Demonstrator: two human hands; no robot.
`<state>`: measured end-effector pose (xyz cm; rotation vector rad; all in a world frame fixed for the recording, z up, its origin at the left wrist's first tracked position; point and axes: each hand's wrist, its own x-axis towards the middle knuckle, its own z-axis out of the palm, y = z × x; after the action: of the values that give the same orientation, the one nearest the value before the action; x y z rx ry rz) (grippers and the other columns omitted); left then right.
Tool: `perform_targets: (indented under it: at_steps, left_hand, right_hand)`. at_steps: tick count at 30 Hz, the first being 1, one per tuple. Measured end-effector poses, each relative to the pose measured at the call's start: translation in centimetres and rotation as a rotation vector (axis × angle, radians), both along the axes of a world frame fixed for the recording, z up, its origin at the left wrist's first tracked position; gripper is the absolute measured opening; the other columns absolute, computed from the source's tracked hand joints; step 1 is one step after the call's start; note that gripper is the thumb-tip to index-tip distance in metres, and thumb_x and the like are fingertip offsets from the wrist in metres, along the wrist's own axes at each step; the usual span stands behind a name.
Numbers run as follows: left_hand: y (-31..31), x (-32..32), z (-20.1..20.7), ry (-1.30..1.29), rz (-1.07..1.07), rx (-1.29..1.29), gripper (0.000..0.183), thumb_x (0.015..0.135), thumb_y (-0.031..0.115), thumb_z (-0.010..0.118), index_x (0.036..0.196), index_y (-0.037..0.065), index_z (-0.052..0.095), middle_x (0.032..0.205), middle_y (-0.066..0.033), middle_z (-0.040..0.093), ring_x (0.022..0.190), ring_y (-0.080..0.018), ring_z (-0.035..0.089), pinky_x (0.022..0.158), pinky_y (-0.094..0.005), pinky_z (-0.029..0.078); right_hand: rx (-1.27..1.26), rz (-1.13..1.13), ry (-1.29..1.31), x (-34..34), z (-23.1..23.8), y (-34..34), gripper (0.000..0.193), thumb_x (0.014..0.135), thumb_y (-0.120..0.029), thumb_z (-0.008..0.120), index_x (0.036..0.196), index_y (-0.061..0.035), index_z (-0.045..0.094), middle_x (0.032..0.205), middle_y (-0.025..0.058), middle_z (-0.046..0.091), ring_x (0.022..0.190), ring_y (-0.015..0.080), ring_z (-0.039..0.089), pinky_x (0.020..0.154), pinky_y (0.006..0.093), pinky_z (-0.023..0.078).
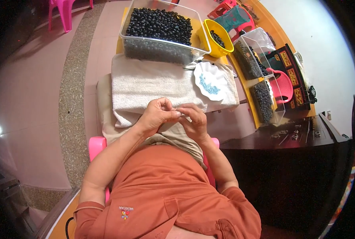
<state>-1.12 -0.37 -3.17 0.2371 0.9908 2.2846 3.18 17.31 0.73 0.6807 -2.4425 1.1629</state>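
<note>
My left hand [155, 117] and my right hand [195, 120] meet over my lap, at the near edge of a white towel [149, 81]. Thumb and fingers of each are pinched together, their tips nearly touching. Whatever lies between them is too small to make out. Beyond my right hand, a white scalloped dish [220, 75] rests on the towel, holding small light-blue pieces [208, 85]. Behind the towel stands a clear plastic bin [161, 39] filled with round black bead-like pieces [157, 24].
A yellow tub [226, 51] with more black pieces stands right of the bin. Farther right are clear boxes [265, 78] of dark pieces, a pink chair [283, 85] and a dark wooden cabinet [281, 135]. A thin dark tool [188, 68] lies beside the dish.
</note>
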Motion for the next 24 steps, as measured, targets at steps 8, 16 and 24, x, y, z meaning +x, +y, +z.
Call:
perform_targets:
  at_steps: [8,16,24]
  left_hand:
    - [0.1,-0.1,0.4,-0.028,0.006,-0.002,0.018,0.083,-0.001,0.069,0.085,0.005,0.052,0.082,-0.0060,0.062,0.075,-0.0149,0.065,0.067,-0.0260,0.056]
    - [-0.4,-0.2,1.2,-0.014,0.037,-0.026,0.020,0.082,0.002,0.072,0.085,0.005,0.052,0.078,-0.0051,0.063,0.070,-0.0115,0.063,0.059,-0.0226,0.051]
    - [-0.3,0.0,1.0,-0.052,0.001,-0.031,0.019,0.082,0.001,0.070,0.083,0.006,0.052,0.078,-0.0053,0.063,0.069,-0.0106,0.062,0.058,-0.0218,0.050]
  right_hand:
    - [-0.016,-0.044,-0.088,-0.2,-0.7,0.2,0.027,0.074,0.000,0.072,0.100,-0.0027,0.065,0.097,0.0128,0.064,0.084,0.0258,0.065,0.069,0.0327,0.054]
    - [0.079,-0.043,0.172,-0.4,0.9,-0.7,0.046,0.065,0.004,0.077,0.108,-0.0021,0.060,0.095,0.0139,0.064,0.084,0.0284,0.064,0.071,0.0336,0.051]
    - [0.105,0.013,0.109,-0.5,1.1,-0.2,0.040,0.066,0.005,0.075,0.103,-0.0045,0.062,0.088,0.0111,0.065,0.077,0.0252,0.064,0.061,0.0317,0.053]
